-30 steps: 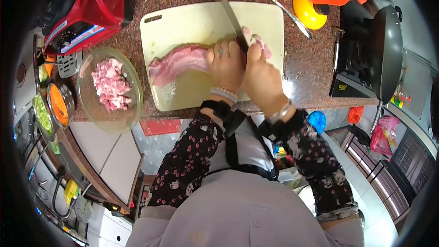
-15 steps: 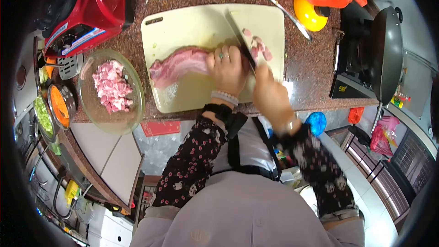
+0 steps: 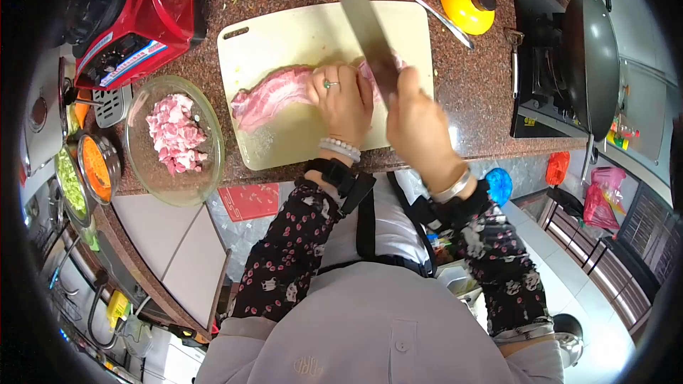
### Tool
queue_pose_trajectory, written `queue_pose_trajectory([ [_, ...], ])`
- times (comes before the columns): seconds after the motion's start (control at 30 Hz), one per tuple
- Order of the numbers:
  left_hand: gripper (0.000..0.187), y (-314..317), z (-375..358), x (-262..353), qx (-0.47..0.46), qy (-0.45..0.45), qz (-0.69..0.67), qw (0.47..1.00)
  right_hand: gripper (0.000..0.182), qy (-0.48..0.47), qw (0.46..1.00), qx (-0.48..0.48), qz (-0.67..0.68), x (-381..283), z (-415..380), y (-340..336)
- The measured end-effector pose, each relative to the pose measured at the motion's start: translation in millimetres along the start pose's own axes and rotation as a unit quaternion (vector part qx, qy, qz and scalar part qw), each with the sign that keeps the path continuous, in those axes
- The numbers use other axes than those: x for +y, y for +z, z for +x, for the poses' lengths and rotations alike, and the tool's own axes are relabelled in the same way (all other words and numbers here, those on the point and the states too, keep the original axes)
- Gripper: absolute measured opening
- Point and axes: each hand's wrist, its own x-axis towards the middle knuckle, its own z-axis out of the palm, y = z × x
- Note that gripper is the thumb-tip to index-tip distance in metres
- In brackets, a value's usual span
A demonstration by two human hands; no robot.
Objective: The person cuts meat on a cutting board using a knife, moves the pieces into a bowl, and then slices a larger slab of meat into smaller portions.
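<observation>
Standing at a speckled brown counter (image 3: 469, 99) in a kitchen with pale floor tiles (image 3: 565, 277), with a stove (image 3: 541, 92) and dark wok (image 3: 592, 64) on the right. Pinning the meat (image 3: 274, 96), laid across the pale board (image 3: 284, 35), with the left hand (image 3: 343, 101) clamped over it. Gripping the knife (image 3: 370, 35) by its handle in the right hand (image 3: 425, 131), apart from the left but near it. Can't read the blue-and-white label (image 3: 144, 54) on the red machine (image 3: 167, 0) or the yellow mark (image 3: 528, 121) on the stove; can see stitched lettering (image 3: 309, 366) on the shirt (image 3: 356, 320), too unclear to spell.
</observation>
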Motion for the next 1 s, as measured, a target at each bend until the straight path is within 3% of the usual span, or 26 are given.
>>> queue_pose_trajectory([
  [0.17,0.013,7.8,1.4,-0.7,-0.028,-0.007,0.085,0.996,0.024,0.057,0.993,-0.091,-0.043,7.1,-48.1,10.0],
  [0.23,0.012,12.4,-0.7,-1.5,-0.028,-0.017,0.059,0.998,0.025,0.068,0.986,-0.138,-0.070,16.0,-79.1,0.7],
  [0.3,0.012,15.8,5.5,-3.8,-0.032,-0.021,0.044,0.998,0.026,0.062,0.985,-0.131,-0.091,23.4,-82.7,8.1],
  [0.4,0.012,12.2,5.9,-5.8,-0.044,-0.010,0.042,0.998,0.028,-0.034,0.996,-0.032,-0.076,6.8,-18.8,24.3],
  [0.47,0.013,9.6,8.1,-6.4,-0.048,-0.008,0.065,0.997,0.026,-0.042,0.995,-0.032,-0.081,1.0,11.8,27.0],
  [0.63,0.016,13.5,4.3,-5.6,-0.045,-0.018,0.036,0.998,0.025,0.054,0.984,-0.122,-0.116,33.5,-76.4,16.8],
  [0.7,0.016,12.0,3.9,-6.0,-0.061,-0.012,0.037,0.997,0.025,0.030,0.989,-0.108,-0.097,41.3,-69.9,26.0],
  [0.8,0.017,8.2,3.7,-4.3,-0.072,-0.018,0.050,0.996,0.024,-0.065,0.994,-0.033,-0.076,9.8,7.3,28.6],
  [0.9,0.017,8.7,3.0,-3.2,-0.041,-0.008,0.064,0.997,0.024,-0.057,0.991,-0.055,-0.109,13.5,0.7,26.5],
  [1.0,0.017,13.2,0.5,-5.7,-0.053,-0.017,0.041,0.998,0.022,-0.045,0.978,-0.089,-0.181,52.8,-75.5,23.7],
])
